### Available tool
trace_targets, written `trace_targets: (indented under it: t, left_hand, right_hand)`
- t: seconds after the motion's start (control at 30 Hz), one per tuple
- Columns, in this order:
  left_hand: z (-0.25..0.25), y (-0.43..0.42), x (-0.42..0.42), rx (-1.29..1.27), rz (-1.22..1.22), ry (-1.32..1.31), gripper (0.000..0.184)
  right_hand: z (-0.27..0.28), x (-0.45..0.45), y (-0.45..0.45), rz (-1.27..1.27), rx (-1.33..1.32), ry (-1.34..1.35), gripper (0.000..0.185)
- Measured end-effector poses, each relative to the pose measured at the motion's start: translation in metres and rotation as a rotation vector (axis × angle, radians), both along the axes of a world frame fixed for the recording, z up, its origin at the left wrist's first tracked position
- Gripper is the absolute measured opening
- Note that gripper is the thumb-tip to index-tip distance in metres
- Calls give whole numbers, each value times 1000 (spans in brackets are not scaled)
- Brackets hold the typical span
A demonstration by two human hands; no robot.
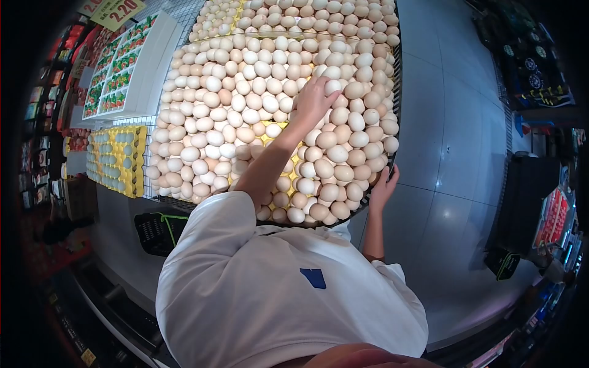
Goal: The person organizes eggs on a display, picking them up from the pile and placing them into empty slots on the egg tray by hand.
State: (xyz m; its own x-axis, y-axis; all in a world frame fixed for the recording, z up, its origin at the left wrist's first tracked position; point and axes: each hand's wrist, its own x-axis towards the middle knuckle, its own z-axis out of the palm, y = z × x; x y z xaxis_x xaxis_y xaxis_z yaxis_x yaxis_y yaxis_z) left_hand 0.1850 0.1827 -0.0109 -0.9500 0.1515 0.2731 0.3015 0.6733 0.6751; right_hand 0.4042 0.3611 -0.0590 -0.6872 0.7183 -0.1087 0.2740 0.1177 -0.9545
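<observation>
A: Where to look for the egg in hand?

B: Right of centre in the big heap of eggs, over the nearer section. Just one pale egg there, set between thumb and fingers.

A: Grasped, then?

B: Yes, pinched by the left hand, with thumb below and forefinger alongside. Lifted clear of the neighbours or still resting on them? Cannot tell.

A: And close around?

B: Cream and light-brown eggs on every side, piled in rows, with a yellow tray showing through a gap under the forearm.

A: What about the right hand?

B: Down at the near right corner, by the dark rim of the display. Gripping that rim or merely leaning there? Cannot tell.

A: Farther out, to the left?

B: Another tray, also yellow, full of bluish eggs; beyond it, a white box with red-and-green packs, below a price sign marked 2.20.

A: Elsewhere?

B: Grey tiled floor to the right, a black basket at lower left, and nearest the camera, a white shirt with a blue patch.
</observation>
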Motion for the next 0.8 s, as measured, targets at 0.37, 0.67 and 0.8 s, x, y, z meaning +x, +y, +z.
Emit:
trace_targets:
  t: [0.37, 0.67, 0.8]
  left_hand:
    - [-7, -2, -3, -3, 3, 11, 42]
    - [-19, -9, -4, 70, -43, -33, 44]
    - [-16, -9, -3, 114, -51, -66, 43]
  right_hand:
    - [-3, 1, 1, 3, 4, -1, 42]
    - [-3, 1, 1, 3, -7, 1, 43]
    - [-2, 0, 1, 4, -8, 8, 42]
